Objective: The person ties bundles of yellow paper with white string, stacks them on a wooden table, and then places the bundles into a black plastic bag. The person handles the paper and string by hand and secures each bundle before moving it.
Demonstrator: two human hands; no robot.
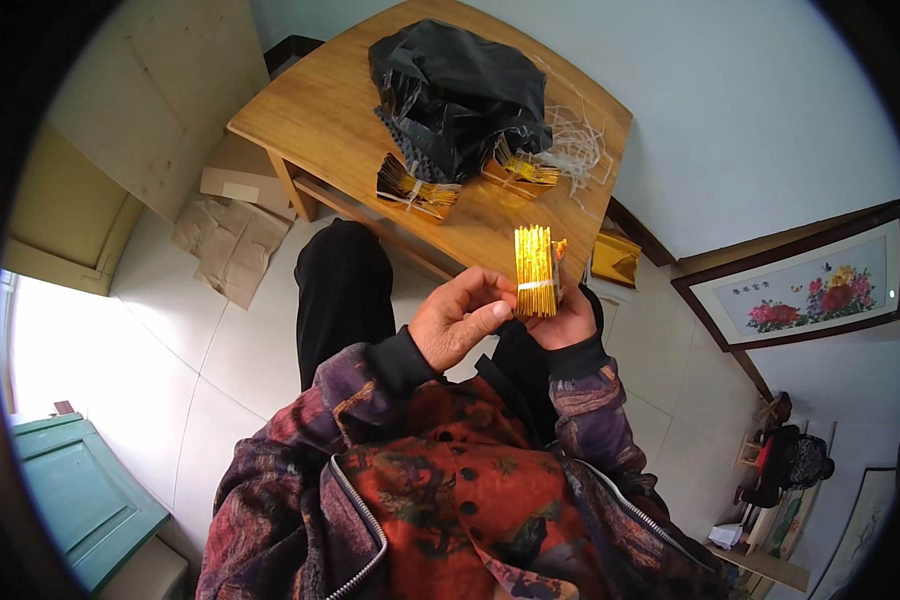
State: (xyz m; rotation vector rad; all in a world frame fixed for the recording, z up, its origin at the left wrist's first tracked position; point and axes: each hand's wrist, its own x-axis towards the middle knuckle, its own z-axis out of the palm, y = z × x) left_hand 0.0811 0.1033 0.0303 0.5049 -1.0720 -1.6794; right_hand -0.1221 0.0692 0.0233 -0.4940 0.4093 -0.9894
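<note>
In front of my lap is a bundle of gold foil paper (536, 250), its many folded edges upright and a pale band around its lower part. My right hand (568, 318) is wrapped round the bundle from behind and the right side. At the bundle's lower left edge, my left hand (455, 318) has its thumb and curled fingers together, with the fingertips against the paper. Just beyond, on the wooden table (340, 95), rest two more banded gold paper bundles, one at the left (417, 190) and one at the right (523, 172).
A black plastic bag (460, 85) covers much of the table, with loose white strips (578, 145) to its right. Brown paper (232, 245) lies on the tiled floor at the left. A framed flower picture (800, 285) leans at the right. Gold paper (615, 258) sits beside the table.
</note>
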